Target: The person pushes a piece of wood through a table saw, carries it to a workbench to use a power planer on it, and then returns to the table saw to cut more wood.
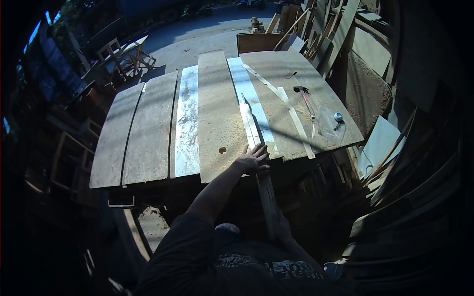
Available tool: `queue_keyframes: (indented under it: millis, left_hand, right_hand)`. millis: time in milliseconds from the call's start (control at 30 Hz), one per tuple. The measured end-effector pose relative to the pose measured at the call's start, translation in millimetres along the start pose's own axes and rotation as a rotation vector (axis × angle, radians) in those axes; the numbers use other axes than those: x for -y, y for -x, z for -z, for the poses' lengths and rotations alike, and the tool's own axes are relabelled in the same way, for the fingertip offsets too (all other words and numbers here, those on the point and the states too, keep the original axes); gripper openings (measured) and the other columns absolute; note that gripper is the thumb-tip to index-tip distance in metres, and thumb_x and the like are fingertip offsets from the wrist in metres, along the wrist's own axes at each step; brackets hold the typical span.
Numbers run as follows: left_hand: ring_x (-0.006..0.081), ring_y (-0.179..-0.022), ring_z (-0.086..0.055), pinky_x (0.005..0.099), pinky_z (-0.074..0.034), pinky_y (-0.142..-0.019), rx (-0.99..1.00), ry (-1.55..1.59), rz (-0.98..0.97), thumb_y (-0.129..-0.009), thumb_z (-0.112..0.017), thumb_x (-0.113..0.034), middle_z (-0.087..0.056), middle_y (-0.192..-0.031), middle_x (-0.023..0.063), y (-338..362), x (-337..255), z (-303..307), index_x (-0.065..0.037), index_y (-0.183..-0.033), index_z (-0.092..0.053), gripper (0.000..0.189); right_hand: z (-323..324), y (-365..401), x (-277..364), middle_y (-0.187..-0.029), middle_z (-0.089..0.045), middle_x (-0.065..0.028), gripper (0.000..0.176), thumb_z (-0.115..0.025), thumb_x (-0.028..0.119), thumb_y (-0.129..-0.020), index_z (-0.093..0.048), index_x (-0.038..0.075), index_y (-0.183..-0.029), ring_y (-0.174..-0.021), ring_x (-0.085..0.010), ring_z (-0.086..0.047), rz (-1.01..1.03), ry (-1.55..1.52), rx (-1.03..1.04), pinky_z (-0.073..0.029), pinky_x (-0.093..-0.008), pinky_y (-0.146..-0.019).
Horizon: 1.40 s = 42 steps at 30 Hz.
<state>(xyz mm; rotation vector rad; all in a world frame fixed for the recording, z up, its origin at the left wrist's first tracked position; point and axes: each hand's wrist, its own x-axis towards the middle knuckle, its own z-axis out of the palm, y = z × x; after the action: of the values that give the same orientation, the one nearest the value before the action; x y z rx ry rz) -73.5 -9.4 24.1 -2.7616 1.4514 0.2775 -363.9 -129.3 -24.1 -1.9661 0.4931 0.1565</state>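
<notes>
Dark sleeve [185,241], left hand [253,159] spread on wood strip [249,124], right hand [281,227] grip unclear, sawdusty worktable [215,111], leaning lumber [345,22]

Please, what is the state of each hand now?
Left hand: open, laid on the wooden strips.
Right hand: at their near end, grip unclear.

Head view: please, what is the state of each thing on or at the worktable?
Left hand: open, pressed on the wood.
Right hand: at the wood's near end; grip unclear.
Wood: sticking out past the table's near edge.
Worktable: dusty.
Hammer: lying down.
Plastic bag: crumpled.
Thin strips: lying loose.
</notes>
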Motion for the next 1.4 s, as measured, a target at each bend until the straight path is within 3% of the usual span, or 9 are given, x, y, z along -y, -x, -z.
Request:
queue_keyframes:
  millis: [133, 300, 400, 600, 667, 767, 867, 967, 1400]
  left_hand:
    - [0.0275, -0.146, -0.01, 0.0626, -0.013, -0.111, -0.172, -0.046, 0.101, -0.089, -0.032, -0.07, -0.014, -0.157, 0.0087, 0.6, -14.4, -14.5, -0.016, -0.148, -0.027, 0.081]
    - [0.0289, -0.145, -0.013, 0.0624, -0.01, -0.111, -0.317, 0.08, 0.453, -0.081, -0.048, -0.068, -0.021, -0.155, 0.0155, 2.7, -46.4, -30.3, 0.001, -0.145, -0.027, 0.096]
    - [0.0312, -0.145, -0.014, 0.0638, -0.011, -0.11, -0.333, 0.13, 0.522, -0.079, -0.053, -0.065, -0.022, -0.153, 0.0202, 4.7, -58.5, -29.4, 0.006, -0.143, -0.027, 0.099]
    - [0.0323, -0.145, -0.009, 0.0649, -0.007, -0.11, -0.244, 0.205, 0.553, -0.079, -0.056, -0.059, -0.015, -0.155, 0.0206, 2.7, -57.0, -18.5, 0.005, -0.145, -0.02, 0.099]
    - [0.0324, -0.145, -0.007, 0.0652, -0.006, -0.11, -0.263, 0.196, 0.545, -0.079, -0.056, -0.059, -0.013, -0.155, 0.0202, 0.8, -54.0, -21.8, 0.004, -0.146, -0.017, 0.1]
    - [0.0325, -0.146, -0.002, 0.0655, -0.002, -0.109, -0.259, 0.21, 0.544, -0.079, -0.055, -0.058, -0.007, -0.156, 0.0195, 1.3, -52.3, -14.3, 0.003, -0.147, -0.012, 0.101]
    - [0.0326, -0.146, 0.001, 0.0651, 0.003, -0.109, -0.228, 0.228, 0.548, -0.08, -0.054, -0.058, -0.004, -0.157, 0.0191, 0.1, -49.9, -12.7, 0.003, -0.148, -0.009, 0.102]
    - [0.0325, -0.146, 0.003, 0.0645, 0.006, -0.109, -0.21, 0.231, 0.545, -0.08, -0.053, -0.059, -0.002, -0.157, 0.0187, -2.3, -45.5, -13.0, 0.002, -0.149, -0.008, 0.102]
    - [0.0327, -0.145, -0.003, 0.0677, -0.001, -0.108, -0.291, 0.243, 0.555, -0.078, -0.055, -0.056, -0.007, -0.156, 0.0173, -14.5, -31.9, -19.4, 0.002, -0.146, -0.015, 0.098]
  right_hand:
    - [-0.3, -4.2, 2.3, -0.125, -0.056, -0.0238, 0.055, -0.037, 0.047, -0.098, -0.039, 0.014, -0.141, -0.116, -0.0386, -0.055, 0.006, -0.054, 0.012, -0.044, -0.0423, -0.094]
    - [-2.9, -10.5, 4.4, -0.124, -0.057, -0.0231, 0.056, -0.038, 0.049, -0.097, -0.041, 0.014, -0.14, -0.116, -0.0369, -0.055, -0.011, -0.055, 0.005, -0.044, -0.0407, -0.094]
    - [-0.2, -6.4, 13.3, -0.125, -0.057, -0.0211, 0.056, -0.04, 0.049, -0.097, -0.042, 0.014, -0.14, -0.117, -0.0329, -0.056, -0.013, -0.062, 0.015, -0.045, -0.0385, -0.093]
    - [-8.2, -18.2, -0.3, -0.125, -0.059, -0.0169, 0.053, -0.043, 0.045, -0.097, -0.045, 0.011, -0.138, -0.116, -0.0262, -0.057, 0.045, -0.093, -0.019, -0.044, -0.0356, -0.093]
    - [-12.4, -26.3, -12.7, -0.123, -0.056, -0.0236, 0.051, -0.039, 0.043, -0.097, -0.04, 0.016, -0.141, -0.115, -0.0402, -0.054, 0.084, -0.142, 0.006, -0.045, -0.044, -0.091]
    - [-10.5, -27.1, -6.6, -0.123, -0.057, -0.0233, 0.052, -0.039, 0.045, -0.097, -0.04, 0.016, -0.141, -0.116, -0.04, -0.054, 0.166, -0.05, -0.04, -0.045, -0.0435, -0.091]
    - [-42.8, -72.6, -79.3, -0.123, -0.057, -0.023, 0.053, -0.037, 0.047, -0.097, -0.04, 0.016, -0.141, -0.115, -0.0397, -0.054, 0.344, 0.056, -0.074, -0.045, -0.0434, -0.092]
    - [-11.0, -34.3, 0.2, -0.124, -0.057, -0.0228, 0.055, -0.036, 0.048, -0.097, -0.04, 0.016, -0.141, -0.116, -0.0395, -0.054, 0.11, -0.049, -0.023, -0.044, -0.0431, -0.093]
    - [-11.7, -50.1, 8.2, -0.123, -0.057, -0.0242, 0.055, -0.036, 0.049, -0.097, -0.041, 0.014, -0.139, -0.116, -0.0409, -0.053, 0.049, -0.053, 0.0, -0.044, -0.0449, -0.093]
